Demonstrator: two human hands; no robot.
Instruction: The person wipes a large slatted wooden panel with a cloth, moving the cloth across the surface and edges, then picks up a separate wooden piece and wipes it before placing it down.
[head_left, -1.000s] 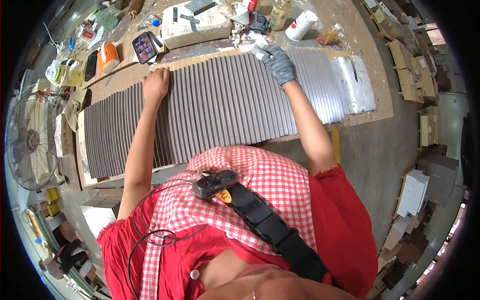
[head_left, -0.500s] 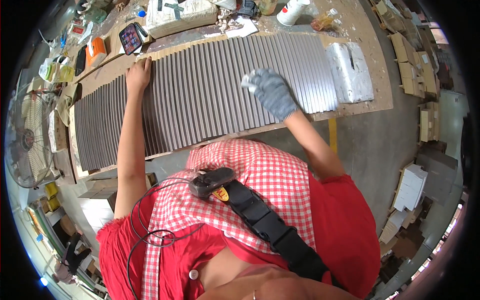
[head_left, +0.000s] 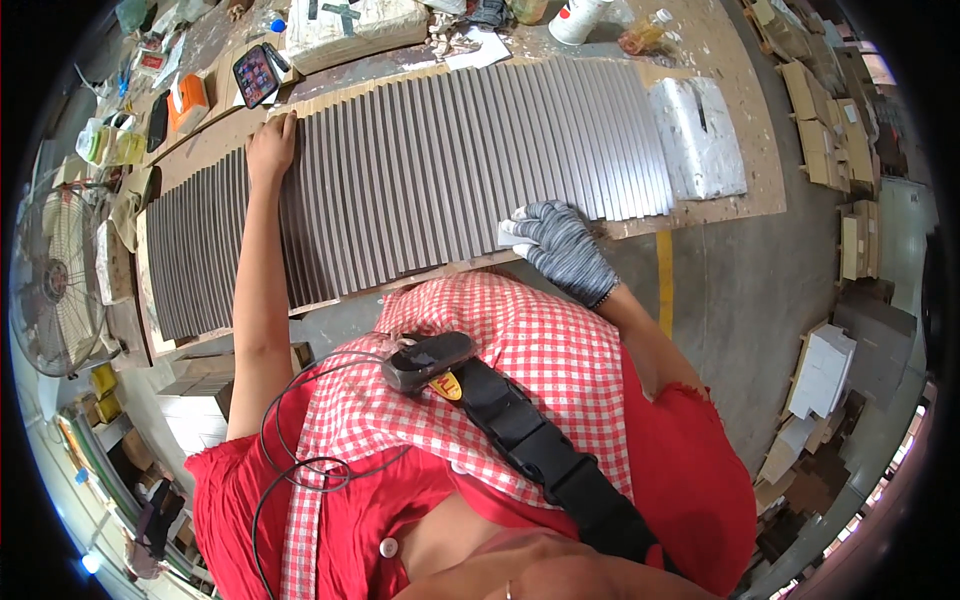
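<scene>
A long row of narrow grey strips (head_left: 400,180) lies side by side on a brown board, slightly fanned and shinier toward the right. My bare left hand (head_left: 270,148) is at their far edge, left of the middle, with its fingers bent down over the strip ends. In a grey knitted glove with pale fingertips, my right hand (head_left: 562,248) is at the near edge, right of the middle. Its fingers are closed around a small pale flat piece (head_left: 509,238), which is pressed against the near ends of the strips. The glove hides most of this piece.
A pale, stained block (head_left: 698,140) sits at the row's right end. Behind the row are a phone (head_left: 256,76), a wrapped white package (head_left: 355,32), a white cup (head_left: 578,20) and a bottle (head_left: 645,35). A fan (head_left: 58,278) stands at left.
My right hand has moved from the middle of the strips toward me, to their near edge, with the pale piece now showing. My left hand has stayed at the far edge.
</scene>
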